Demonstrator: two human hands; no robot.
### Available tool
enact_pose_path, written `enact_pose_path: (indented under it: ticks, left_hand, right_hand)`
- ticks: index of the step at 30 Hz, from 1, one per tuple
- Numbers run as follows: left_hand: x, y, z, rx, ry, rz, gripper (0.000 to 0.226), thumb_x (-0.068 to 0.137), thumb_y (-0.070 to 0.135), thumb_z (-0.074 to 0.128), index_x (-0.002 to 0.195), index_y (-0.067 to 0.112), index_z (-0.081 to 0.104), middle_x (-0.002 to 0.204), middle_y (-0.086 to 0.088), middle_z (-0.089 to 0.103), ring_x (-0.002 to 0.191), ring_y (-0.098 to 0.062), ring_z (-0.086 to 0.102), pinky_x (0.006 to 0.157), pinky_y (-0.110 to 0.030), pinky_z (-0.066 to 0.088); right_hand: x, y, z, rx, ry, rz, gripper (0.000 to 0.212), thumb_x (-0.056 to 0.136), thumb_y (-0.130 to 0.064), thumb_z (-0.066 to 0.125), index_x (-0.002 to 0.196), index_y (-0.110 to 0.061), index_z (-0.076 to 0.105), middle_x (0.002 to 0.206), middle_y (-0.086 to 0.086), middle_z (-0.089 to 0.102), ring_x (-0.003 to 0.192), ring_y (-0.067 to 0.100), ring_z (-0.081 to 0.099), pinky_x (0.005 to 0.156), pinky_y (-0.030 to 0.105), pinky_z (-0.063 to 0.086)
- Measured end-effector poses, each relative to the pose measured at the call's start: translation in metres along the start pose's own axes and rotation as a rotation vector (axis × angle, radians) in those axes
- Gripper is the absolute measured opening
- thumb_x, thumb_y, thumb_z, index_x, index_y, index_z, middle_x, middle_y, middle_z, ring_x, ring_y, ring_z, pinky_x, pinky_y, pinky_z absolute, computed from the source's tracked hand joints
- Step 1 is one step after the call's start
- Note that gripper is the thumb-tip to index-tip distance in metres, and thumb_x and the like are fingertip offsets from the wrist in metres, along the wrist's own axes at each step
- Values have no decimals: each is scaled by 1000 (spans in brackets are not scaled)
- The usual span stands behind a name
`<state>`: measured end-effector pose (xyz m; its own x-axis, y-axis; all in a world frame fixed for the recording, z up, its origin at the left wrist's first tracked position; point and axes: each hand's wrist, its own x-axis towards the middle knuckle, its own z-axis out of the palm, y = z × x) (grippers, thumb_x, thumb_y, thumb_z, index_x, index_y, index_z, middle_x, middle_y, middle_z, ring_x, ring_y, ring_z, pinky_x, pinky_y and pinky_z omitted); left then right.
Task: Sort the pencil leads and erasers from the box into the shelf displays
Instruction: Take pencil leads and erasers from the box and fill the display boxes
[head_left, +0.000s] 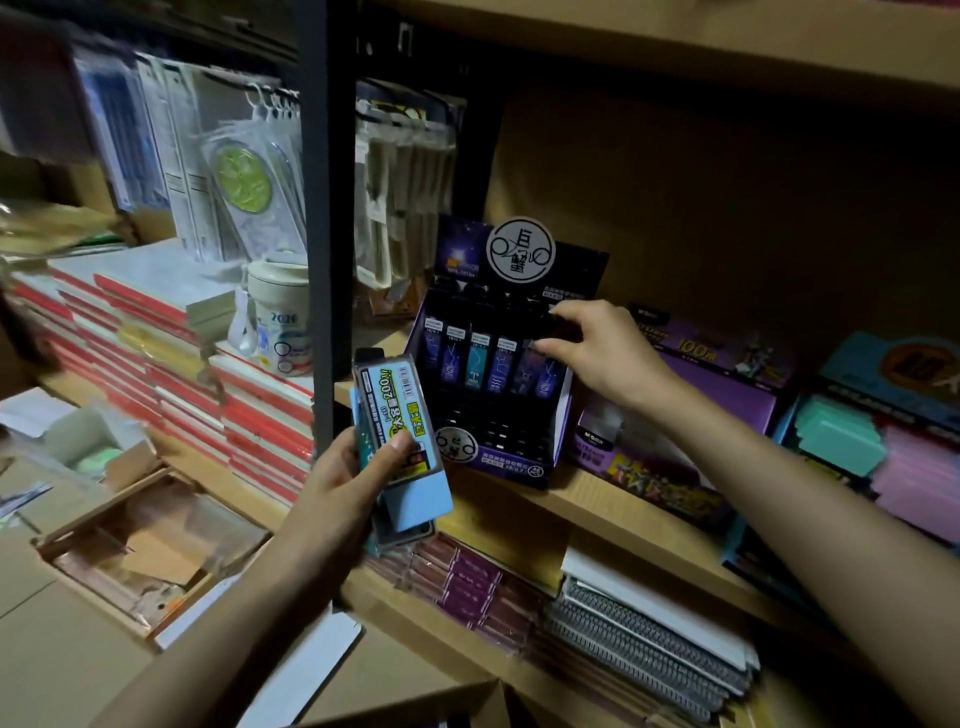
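A purple-and-black display box (488, 457) stands on the wooden shelf (597, 506), with a row of dark pencil lead cases (480, 358) upright in it. My right hand (597, 348) reaches into the row's right end, its thumb and fingers pinched on a dark lead case there. In front of the shelf, my left hand (337, 483) grips a stack of clear lead packs (400, 426) with blue ends and a yellow "200" label. An open cardboard box (150, 551) sits at the lower left.
Purple eraser boxes (691, 415) and a teal display (862, 431) of pastel erasers fill the shelf to the right. Red-edged notebooks (208, 395) and a white cup (278, 317) sit to the left, hanging packets above. Spiral notebooks (649, 639) lie on the lower shelf.
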<state>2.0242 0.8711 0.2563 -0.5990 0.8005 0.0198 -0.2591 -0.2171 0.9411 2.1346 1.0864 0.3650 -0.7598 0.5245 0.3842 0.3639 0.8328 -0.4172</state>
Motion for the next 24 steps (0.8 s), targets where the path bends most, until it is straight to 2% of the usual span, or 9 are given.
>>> enact_pose_path:
  ticks: [4,8,11,14,17,20,22,24]
  left_hand:
    - [0,0,-4,20,0,-9,49,74,42,61,116,18,56,103,-6,72,90,-21,70,63,-28,57]
    - [0,-2,-5,26,13,-22,49,74,41,61,116,17,56,102,-7,72,90,-23,70,64,-31,57]
    - [0,-3,-2,39,16,-23,51,74,40,61,118,15,55,103,-7,71,91,-24,69,71,-40,56]
    - [0,-4,2,17,20,-33,49,77,35,61,120,12,54,107,-11,70,94,-26,67,81,-47,53]
    - [0,-3,3,17,14,-40,48,78,33,60,120,11,54,107,-11,70,97,-27,67,86,-49,52]
    - [-1,-2,2,24,10,-44,46,79,33,60,119,10,54,106,-10,70,98,-27,67,89,-48,52]
    - [-1,-2,1,26,12,-43,45,79,32,59,118,11,55,105,-10,70,96,-26,67,88,-46,52]
    - [-2,0,0,26,9,-37,45,79,32,59,119,10,55,105,-11,70,95,-25,67,87,-46,52]
  right_hand:
    - [5,-1,-4,-4,-53,-9,22,86,-18,66,107,-14,67,97,-4,63,95,9,56,77,19,36]
    - [7,2,-8,-46,-59,-8,24,87,-18,65,110,-12,66,107,3,66,97,11,56,79,20,36]
    - [8,2,-10,-46,-70,11,28,86,-19,66,113,-11,64,111,5,66,102,15,58,82,22,38]
    - [9,-1,-7,-48,-110,-6,26,86,-19,66,111,-12,65,107,3,66,97,12,58,79,20,38]
    - [8,-1,3,2,-36,38,24,85,-14,66,109,-14,61,98,5,67,89,16,64,75,29,51]
    - [1,2,15,78,27,89,30,86,-9,65,104,-18,43,85,13,64,76,28,65,69,46,56]
    - [-3,4,22,-34,70,5,32,85,-10,65,104,-15,40,77,9,61,68,25,62,64,46,55]
    - [-4,4,27,-213,143,-94,33,84,-11,68,106,-11,44,87,7,58,74,24,59,65,40,51]
